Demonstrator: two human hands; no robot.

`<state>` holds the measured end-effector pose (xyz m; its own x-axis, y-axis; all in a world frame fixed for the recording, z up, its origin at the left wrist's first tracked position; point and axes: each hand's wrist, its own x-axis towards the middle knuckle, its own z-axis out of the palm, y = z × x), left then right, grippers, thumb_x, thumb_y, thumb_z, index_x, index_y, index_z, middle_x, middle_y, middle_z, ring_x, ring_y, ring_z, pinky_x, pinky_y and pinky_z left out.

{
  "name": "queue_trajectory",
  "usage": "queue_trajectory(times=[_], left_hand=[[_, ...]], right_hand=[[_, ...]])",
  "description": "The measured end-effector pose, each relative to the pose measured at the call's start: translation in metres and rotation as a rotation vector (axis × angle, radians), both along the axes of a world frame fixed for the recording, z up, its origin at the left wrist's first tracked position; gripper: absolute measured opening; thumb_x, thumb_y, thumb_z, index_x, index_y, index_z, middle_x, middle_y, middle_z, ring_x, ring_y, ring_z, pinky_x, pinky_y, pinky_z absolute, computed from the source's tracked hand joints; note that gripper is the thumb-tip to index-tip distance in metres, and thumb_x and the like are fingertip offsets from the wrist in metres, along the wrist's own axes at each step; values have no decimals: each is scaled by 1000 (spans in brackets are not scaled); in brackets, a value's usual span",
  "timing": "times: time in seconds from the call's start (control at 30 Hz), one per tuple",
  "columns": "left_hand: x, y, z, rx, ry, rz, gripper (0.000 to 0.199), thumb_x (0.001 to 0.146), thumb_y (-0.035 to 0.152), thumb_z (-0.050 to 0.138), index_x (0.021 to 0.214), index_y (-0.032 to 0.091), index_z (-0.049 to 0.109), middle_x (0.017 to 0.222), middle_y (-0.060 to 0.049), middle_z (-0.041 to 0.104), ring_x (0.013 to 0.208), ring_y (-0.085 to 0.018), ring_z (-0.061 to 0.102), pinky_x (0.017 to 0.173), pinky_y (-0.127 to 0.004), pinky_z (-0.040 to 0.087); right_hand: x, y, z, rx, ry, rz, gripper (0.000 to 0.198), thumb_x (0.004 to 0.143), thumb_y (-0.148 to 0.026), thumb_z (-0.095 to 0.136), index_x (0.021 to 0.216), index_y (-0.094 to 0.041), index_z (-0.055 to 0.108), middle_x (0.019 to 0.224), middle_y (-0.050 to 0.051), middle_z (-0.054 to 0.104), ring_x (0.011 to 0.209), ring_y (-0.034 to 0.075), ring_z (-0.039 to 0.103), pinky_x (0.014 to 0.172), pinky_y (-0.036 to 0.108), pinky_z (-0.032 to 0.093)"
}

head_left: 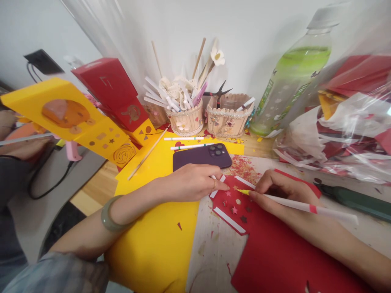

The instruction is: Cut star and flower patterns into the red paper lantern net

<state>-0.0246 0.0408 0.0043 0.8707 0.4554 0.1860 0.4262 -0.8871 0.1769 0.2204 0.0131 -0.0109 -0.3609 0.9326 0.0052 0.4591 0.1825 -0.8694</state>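
Observation:
My left hand [198, 179] lies over a red card piece [253, 215]. Its index finger is stretched out and touches the card beside small stars [234, 210], while the other fingers curl loosely. White strips run along the card's edges. In my right hand [284, 189] is a white pencil-like stick [293, 204] with a red band, pinched close to its yellow tip. That tip is at a small star just right of my left index finger. A purple phone [200, 156] lies behind my left hand, partly hidden by it.
Yellow card [152, 244] spreads under my left arm. Decorated baskets [186, 122] with sticks and pliers [220, 95] stand against the wall. A bottle [293, 77] and a plastic bag of paper scraps [345, 130] are at right. Yellow [65, 108] and red [106, 89] boxes stand left, near another person's hand [27, 146].

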Motion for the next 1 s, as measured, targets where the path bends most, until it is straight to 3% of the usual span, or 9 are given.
queue_trajectory(times=[1.0], left_hand=[[-1,0,0,1,19,13,27,88,12,50,108,20,67,93,-5,63,84,-13,61,69,-20,49]], right_hand=[[1,1,-2,15,-11,-6,25,85,-41,56,68,-23,50,63,-2,55,56,13,48,48,24,36]])
